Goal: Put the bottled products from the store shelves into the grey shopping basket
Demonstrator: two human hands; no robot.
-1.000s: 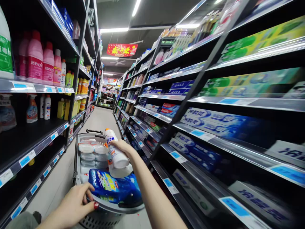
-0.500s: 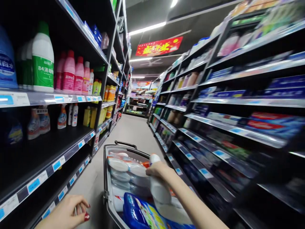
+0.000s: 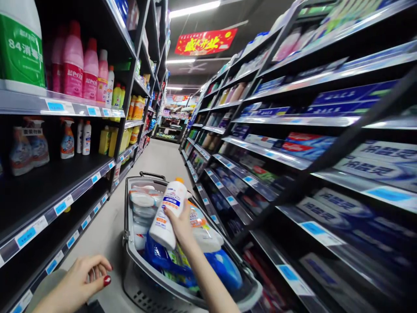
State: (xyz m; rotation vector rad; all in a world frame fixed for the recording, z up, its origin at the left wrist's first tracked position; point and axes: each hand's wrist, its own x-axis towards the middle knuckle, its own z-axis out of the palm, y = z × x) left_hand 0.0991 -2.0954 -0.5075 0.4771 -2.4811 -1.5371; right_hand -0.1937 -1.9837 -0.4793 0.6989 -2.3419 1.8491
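Note:
My right hand (image 3: 183, 222) is wrapped round a white bottle (image 3: 167, 214) with an orange cap and a blue and orange label. The bottle leans, cap up and to the right, above a grey shopping basket (image 3: 146, 289). Inside the basket lie clear-lidded packs (image 3: 143, 201), a pale bottle with an orange label (image 3: 198, 219) and blue bottles (image 3: 224, 269), partly covered by my right forearm. To the left of the basket, my left hand (image 3: 86, 276) hovers with nothing in it, its fingers loosely bent and the thumb apart.
On the left shelf stand a green-labelled white bottle (image 3: 22, 52), pink bottles (image 3: 73, 65) and spray bottles (image 3: 67, 139). Boxed goods (image 3: 306, 145) fill the right shelves, partly blurred. Between them the aisle floor (image 3: 154, 158) runs toward a far display, under a red banner (image 3: 205, 42).
The white bottle has moved up and left from the basket's right side, turning its label toward me. The view has shifted forward and right. My left hand stays empty.

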